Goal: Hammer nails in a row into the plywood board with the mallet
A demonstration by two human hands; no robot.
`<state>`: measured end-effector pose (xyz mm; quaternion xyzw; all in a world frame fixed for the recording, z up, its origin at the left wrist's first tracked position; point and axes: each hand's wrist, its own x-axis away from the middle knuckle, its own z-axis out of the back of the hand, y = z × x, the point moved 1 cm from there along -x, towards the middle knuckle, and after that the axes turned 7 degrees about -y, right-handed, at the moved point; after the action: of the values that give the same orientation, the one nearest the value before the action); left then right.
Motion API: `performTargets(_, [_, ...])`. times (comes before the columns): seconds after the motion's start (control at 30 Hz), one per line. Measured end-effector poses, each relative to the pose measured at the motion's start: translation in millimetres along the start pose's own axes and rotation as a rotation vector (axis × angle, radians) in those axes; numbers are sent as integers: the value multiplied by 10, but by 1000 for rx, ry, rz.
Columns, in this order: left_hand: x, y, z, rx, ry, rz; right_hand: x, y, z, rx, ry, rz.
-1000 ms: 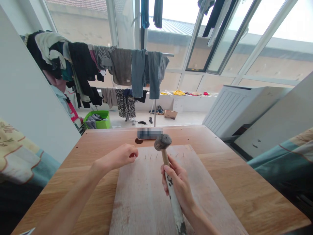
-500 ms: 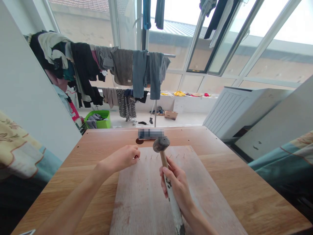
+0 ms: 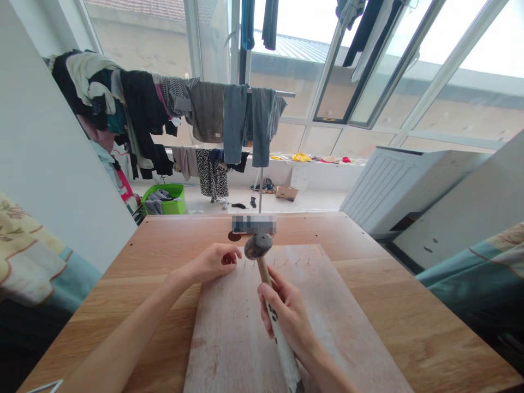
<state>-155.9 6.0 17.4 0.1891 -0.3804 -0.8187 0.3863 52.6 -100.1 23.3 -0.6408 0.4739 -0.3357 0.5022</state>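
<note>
My right hand (image 3: 284, 303) is wrapped round the pale, worn handle of a mallet (image 3: 258, 246) with a thick dark grey head. The head hangs over the far part of a weathered wooden board (image 3: 229, 327), just right of my left hand (image 3: 215, 262). My left hand rests at the board's far left corner, its fingers curled together; whatever is between the fingertips is hidden. A row of thin nails (image 3: 286, 261) stands up along the board's far end, some upright and some leaning. The mallet hides part of this row.
The board lies on a wood-grain table (image 3: 368, 273) with a round dark hole (image 3: 234, 236) near its far edge. A blurred box-like item (image 3: 254, 224) lies beside the hole. Beyond are a laundry rack (image 3: 282, 94), a green basket (image 3: 176, 202) and a white cabinet (image 3: 380, 185).
The mallet and my right hand have shifted left, bringing the head closer to my left hand. My left hand has moved slightly right, and its fingers now cover the leftmost nail.
</note>
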Motion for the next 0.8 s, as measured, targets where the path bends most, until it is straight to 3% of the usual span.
performTargets(0.23, [-17,-34,2,27,36,16,8,75,-89,39,-90,-32])
performTargets(0.63, [-23,-25,0,8,37,23,8,80,-84,69,-124,-82])
performTargets(0.7, [-13,-9,16,32,14,36,21,65,-81,4,-84,-56])
performTargets(0.8, [0,-13,44,119,-28,53,85,-20,-51,-104,84,67])
